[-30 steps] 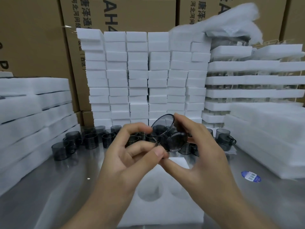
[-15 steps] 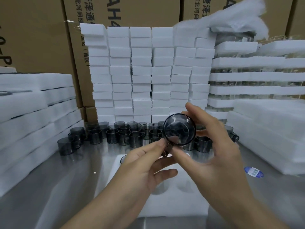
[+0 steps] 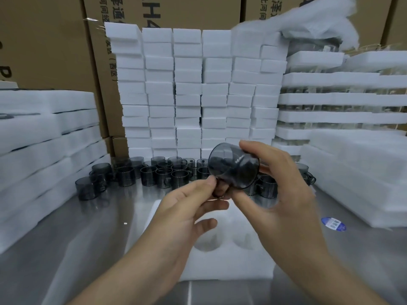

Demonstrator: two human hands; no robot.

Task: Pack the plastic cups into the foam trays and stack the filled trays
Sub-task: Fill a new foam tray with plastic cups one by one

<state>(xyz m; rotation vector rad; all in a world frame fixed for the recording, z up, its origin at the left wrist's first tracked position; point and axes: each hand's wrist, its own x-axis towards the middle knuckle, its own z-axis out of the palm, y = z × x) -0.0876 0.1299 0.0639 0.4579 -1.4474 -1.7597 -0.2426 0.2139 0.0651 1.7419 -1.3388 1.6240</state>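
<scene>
Cup (image 3: 233, 166) lies tilted, right fingers (image 3: 250, 149) gripping its body, left fingers (image 3: 208, 183) pinching its handle; your foam tray (image 3: 220, 269) pockets sit six o'clock below.

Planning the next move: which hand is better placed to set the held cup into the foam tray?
Probably right. The right hand wraps the cup above the foam tray, whose pockets lie empty; the left hand only pinches its handle.
</scene>
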